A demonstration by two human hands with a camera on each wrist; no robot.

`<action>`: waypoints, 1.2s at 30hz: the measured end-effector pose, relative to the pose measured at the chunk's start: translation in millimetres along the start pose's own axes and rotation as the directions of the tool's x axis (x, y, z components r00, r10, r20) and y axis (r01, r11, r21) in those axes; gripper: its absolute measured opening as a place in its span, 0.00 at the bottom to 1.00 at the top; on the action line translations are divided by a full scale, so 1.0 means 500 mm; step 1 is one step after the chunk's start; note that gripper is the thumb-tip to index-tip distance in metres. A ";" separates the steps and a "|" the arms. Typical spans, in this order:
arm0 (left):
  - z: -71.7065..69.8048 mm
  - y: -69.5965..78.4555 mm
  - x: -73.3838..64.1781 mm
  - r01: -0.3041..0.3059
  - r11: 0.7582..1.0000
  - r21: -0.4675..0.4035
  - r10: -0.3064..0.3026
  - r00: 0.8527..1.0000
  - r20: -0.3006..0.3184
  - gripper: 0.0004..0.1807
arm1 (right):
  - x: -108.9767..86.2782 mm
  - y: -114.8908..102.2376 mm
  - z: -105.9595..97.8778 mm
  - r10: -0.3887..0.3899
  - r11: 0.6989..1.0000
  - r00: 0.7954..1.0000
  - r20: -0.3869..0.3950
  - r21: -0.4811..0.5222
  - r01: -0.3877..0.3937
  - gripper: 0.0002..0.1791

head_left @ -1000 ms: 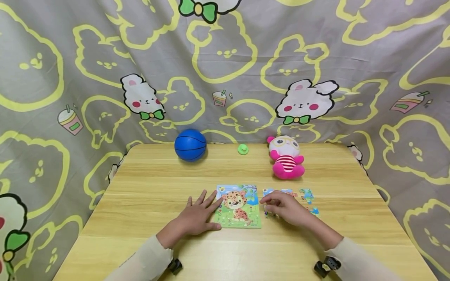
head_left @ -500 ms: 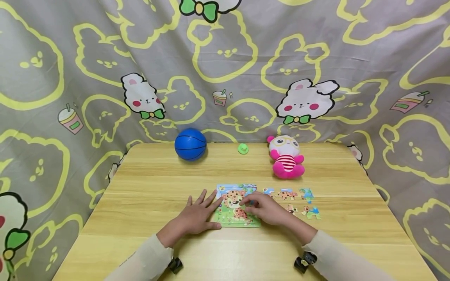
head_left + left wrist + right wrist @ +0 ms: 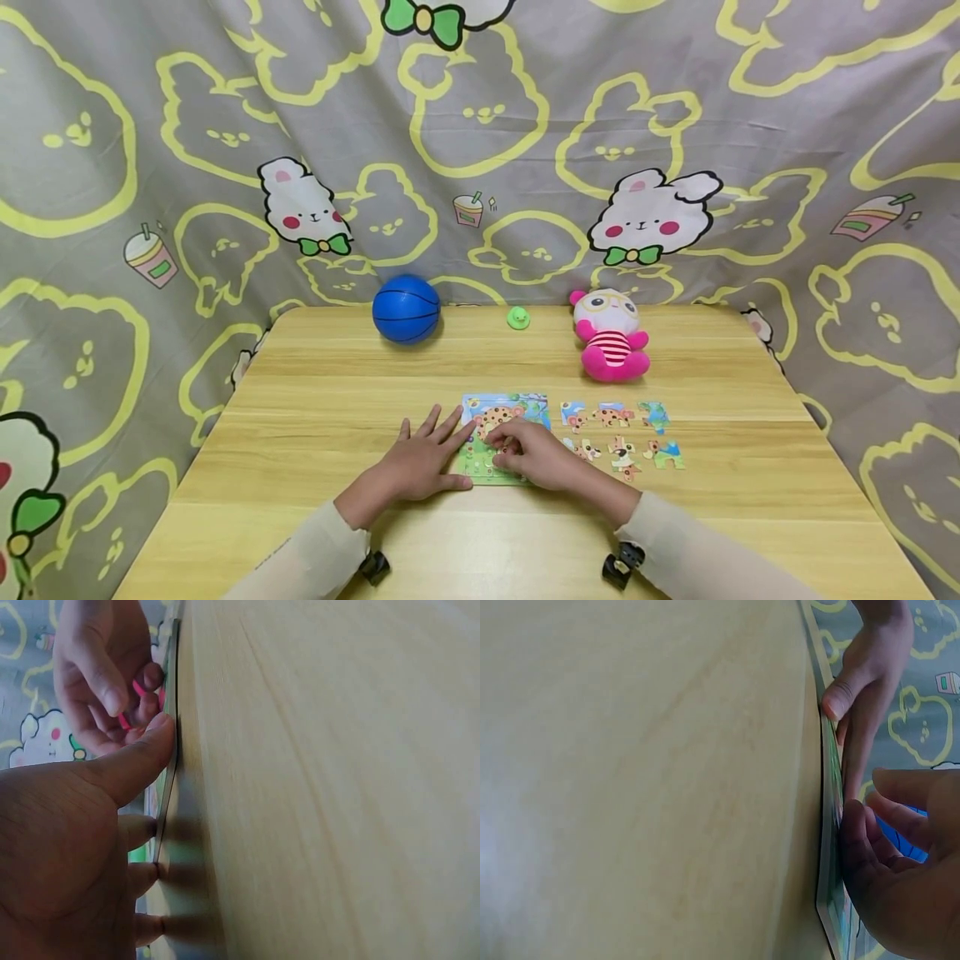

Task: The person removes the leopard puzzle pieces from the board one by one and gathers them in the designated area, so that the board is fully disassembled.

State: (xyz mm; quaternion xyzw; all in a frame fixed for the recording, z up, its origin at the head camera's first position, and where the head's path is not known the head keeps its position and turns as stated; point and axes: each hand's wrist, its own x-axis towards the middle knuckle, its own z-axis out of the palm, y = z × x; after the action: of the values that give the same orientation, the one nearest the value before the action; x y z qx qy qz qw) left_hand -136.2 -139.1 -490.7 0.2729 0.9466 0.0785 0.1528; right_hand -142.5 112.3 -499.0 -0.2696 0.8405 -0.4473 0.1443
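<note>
The puzzle board [image 3: 517, 481] with a spotted cub picture lies on the table. My left hand [image 3: 420, 461] rests at its left side with fingers spread; in the left wrist view, the thumb [image 3: 142, 750] presses on the board's near edge. Over the middle of the board is my right hand [image 3: 536, 454], fingers loosely curled, hiding much of the cub. A gap shows between its thumb [image 3: 105, 686] and fingers, with no piece visible in it. Loose jigsaw pieces lie to the right in two rows, among them a blue-green piece [image 3: 655, 415] and a cub-face piece [image 3: 622, 452].
Along the back of the wooden table [image 3: 315, 400] stand a blue ball [image 3: 406, 310], a small green duck-like toy [image 3: 518, 317] and a pink-and-white plush toy [image 3: 613, 342]. A grey patterned curtain [image 3: 517, 125] hangs behind and at both sides.
My right hand has moved left from above the loose pieces onto the board, uncovering the pieces it hid. My left hand has stayed in place.
</note>
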 end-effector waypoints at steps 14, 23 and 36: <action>0.000 0.001 0.000 0.002 1.000 -0.017 -0.002 1.000 0.003 0.50 | 0.007 0.001 0.015 0.022 0.994 1.000 -0.005 -0.108 -0.023 0.26; 0.000 0.002 0.000 0.000 1.000 -0.031 0.000 1.000 0.009 0.49 | 0.023 -0.002 0.021 0.061 0.981 0.998 0.015 -0.186 -0.057 0.31; 0.002 0.000 -0.001 -0.005 0.999 -0.040 0.005 1.000 0.001 0.50 | 0.041 -0.012 0.016 0.082 0.978 0.995 0.054 -0.196 -0.070 0.25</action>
State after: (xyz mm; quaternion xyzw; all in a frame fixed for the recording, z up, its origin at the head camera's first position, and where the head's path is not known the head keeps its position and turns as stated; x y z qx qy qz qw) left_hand -135.5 -139.4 -491.8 0.2723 0.9440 0.0978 0.1584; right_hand -153.2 92.2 -498.3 -0.2636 0.8849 -0.3488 0.1604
